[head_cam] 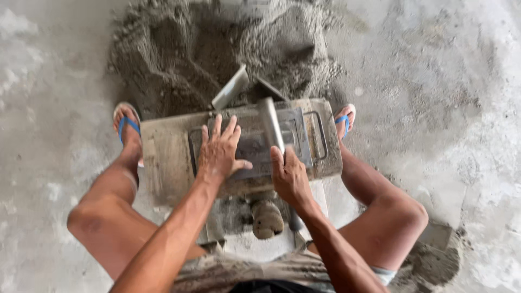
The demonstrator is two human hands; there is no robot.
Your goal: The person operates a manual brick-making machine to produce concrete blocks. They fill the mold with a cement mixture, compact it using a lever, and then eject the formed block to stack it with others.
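Left hand (220,154) lay flat, open on metal mould (255,144); right hand (289,176) gripped flat bar (270,125). Mould looked filled, levelling unfinished, sand-cement heap (217,49) still plenty.

The mould (244,144) sits on a board (163,157) between the feet, with the sand heap (217,49) behind it.

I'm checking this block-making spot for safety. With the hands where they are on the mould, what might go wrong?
The left hand lies flat on the metal mould right beside the bar that the right hand grips, so its fingers may get struck or pinched. The feet wear only open sandals close to the mould's board, so a slip or tip might hurt the toes. Loose mortar piled just behind could spill in.
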